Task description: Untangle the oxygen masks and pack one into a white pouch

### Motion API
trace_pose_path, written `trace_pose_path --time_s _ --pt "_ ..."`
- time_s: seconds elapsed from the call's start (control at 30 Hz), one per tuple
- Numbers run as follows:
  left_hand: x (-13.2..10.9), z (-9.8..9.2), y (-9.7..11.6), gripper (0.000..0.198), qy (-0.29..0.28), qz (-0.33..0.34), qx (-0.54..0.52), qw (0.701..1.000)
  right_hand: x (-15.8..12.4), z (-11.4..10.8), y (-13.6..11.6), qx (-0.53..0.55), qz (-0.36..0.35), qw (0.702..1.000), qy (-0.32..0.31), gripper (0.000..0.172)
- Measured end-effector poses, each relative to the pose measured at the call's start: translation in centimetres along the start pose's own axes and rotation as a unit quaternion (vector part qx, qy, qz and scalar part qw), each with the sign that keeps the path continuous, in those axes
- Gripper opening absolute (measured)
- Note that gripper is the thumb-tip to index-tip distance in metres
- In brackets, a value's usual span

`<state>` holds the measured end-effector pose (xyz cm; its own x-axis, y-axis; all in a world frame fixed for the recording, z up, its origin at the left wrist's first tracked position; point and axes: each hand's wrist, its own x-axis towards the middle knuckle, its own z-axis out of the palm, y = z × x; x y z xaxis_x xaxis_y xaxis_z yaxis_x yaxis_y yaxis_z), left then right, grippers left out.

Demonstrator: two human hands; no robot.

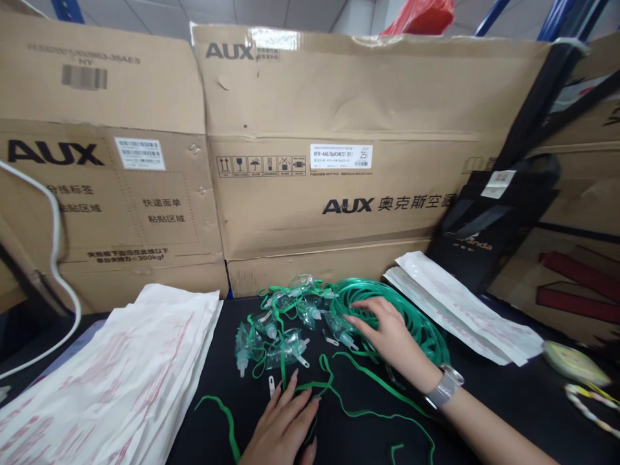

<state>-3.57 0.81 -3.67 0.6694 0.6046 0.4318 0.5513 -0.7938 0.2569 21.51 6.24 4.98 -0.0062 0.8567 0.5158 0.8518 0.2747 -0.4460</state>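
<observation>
My right hand [387,329], with a metal watch [444,386] on its wrist, reaches over the coiled green tubing [421,329], its thumb and fingers apart. Beneath its fingertips lie the tubing's left part and a clear mask piece [340,330]. At the bottom middle, my left hand [283,426] lies on the black table with fingers spread, touching a green strap [314,385]. Several clear green masks [285,349] with straps are heaped just beyond it. A small white clip [272,386] is beside its fingertips.
White printed pouches [111,368] are stacked at the left. More pouches [465,310] lie at the right, near a black bag [484,226]. Large cardboard boxes [339,97] stand behind. A beaded string [591,410] and a light green case [576,363] sit at far right.
</observation>
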Motion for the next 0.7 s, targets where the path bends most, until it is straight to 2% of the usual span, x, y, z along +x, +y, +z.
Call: trace_pose_path --time_s 0.1,0.2,0.27,0.4,0.47,0.57,0.7 --pt "0.0 0.2 -0.5 0.068 -0.014 -0.008 -0.017 1.000 0.0 -0.4 -0.5 0.056 -0.022 0.998 0.025 0.018" --pt "-0.2 0.6 -0.9 0.071 -0.010 0.011 -0.035 0.999 -0.6 -0.3 -1.4 0.077 -0.039 0.996 -0.008 0.016" --pt "-0.2 0.9 -0.9 0.069 0.013 0.015 -0.045 0.999 -1.2 0.1 -2.1 0.075 -0.057 0.995 -0.044 0.017" --pt "0.2 1.5 -0.1 0.048 0.081 0.001 -0.093 0.992 -2.1 1.0 -3.1 0.063 -0.091 0.992 -0.064 0.026" --pt "0.5 1.5 0.2 0.034 0.071 0.018 -0.128 0.989 -2.1 1.4 -3.3 0.040 -0.111 0.992 -0.052 0.028" --pt "0.9 1.3 0.4 0.028 0.029 0.055 -0.160 0.985 -0.9 2.0 -3.5 -0.020 -0.137 0.988 -0.062 0.030" --pt "1.0 1.3 0.9 0.029 0.100 0.017 -0.169 0.980 2.7 2.9 -3.0 -0.073 -0.123 0.987 -0.075 0.030"
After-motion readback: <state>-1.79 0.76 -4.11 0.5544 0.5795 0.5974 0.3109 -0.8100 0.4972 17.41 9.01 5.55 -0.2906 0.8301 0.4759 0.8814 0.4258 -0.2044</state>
